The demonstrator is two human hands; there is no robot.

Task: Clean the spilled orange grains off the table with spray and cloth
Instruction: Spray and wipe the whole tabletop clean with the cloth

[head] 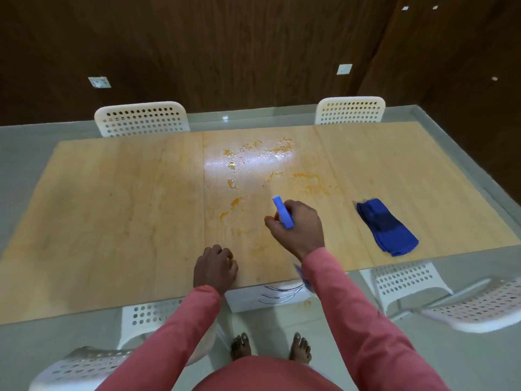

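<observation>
Wet orange smears and grains spread over the middle of the light wooden table, shiny with liquid toward the far side. My right hand grips a spray bottle, and its blue head points away from me over the spill; the bottle's body is mostly hidden under my hand and sleeve. My left hand rests on the table's near edge with its fingers curled, holding nothing. A folded blue cloth lies on the table to the right of my right hand, apart from it.
White perforated chairs stand around the table: two at the far side, one at the near right, and others near my legs. A white drawer unit sits under the table's near edge. A dark wooden wall lies behind.
</observation>
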